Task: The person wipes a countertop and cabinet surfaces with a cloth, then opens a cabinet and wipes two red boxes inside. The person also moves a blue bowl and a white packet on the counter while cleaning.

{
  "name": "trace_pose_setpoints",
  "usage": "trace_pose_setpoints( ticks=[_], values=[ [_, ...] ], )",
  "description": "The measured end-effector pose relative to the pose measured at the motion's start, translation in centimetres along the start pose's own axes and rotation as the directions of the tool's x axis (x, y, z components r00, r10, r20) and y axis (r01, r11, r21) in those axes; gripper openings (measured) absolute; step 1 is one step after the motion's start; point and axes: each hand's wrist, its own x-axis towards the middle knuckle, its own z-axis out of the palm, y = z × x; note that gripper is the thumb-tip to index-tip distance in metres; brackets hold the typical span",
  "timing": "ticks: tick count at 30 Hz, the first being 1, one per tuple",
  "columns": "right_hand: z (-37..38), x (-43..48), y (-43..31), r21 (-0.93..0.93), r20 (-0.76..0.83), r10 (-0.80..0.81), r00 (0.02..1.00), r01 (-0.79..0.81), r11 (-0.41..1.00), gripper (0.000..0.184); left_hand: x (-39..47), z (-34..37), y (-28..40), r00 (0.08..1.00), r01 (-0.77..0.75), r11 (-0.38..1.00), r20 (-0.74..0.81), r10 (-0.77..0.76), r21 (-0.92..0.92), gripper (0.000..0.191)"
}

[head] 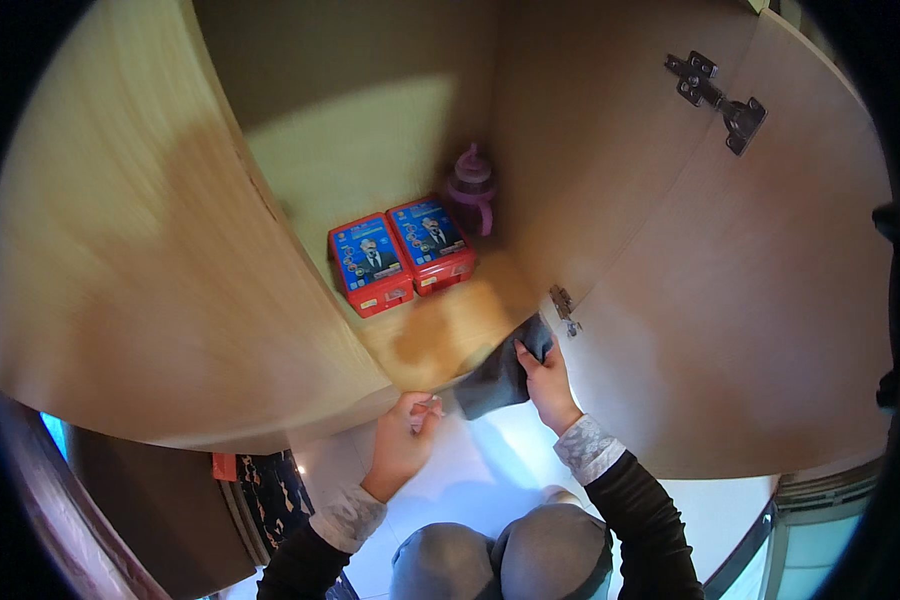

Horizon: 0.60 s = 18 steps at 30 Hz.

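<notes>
My right hand (551,384) grips a dark grey cloth (499,379) at the front edge of an open wooden cabinet, by the lower hinge. The cloth hangs down to the left of the fingers. My left hand (405,442) is near the cabinet's front edge, its fingers curled; whether something small is between them I cannot tell. Farther in, two red plastic boxes with blue printed lids, a left box (371,262) and a right box (431,241), lie side by side on the cabinet floor (450,322). Behind them at the right stands a pink bottle with a handle (472,184).
The right cabinet door (735,322) stands open on an upper metal hinge (716,101) and a lower hinge (564,309). A wooden panel (157,300) bounds the opening on the left. Below are my knees (499,555) and a pale tiled floor (457,472).
</notes>
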Motion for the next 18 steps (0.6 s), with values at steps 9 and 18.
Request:
trace_pose_setpoints(
  ticks=[9, 18],
  values=[
    [9.3, 0.4, -4.5, -0.243, 0.710, -0.323, 0.626, 0.648, 0.722, 0.037, 1.3, -0.4, 3.7, 0.901, -0.352, -0.526, 0.433, 0.034, 0.774, 0.033],
    [11.4, -3.1, -12.1, -0.140, 0.929, -0.239, 0.282, 0.866, 0.480, 0.028, -1.3, 3.0, -0.3, 0.930, 0.149, -0.705, 0.144, 0.338, 0.693, 0.034]
  ],
)
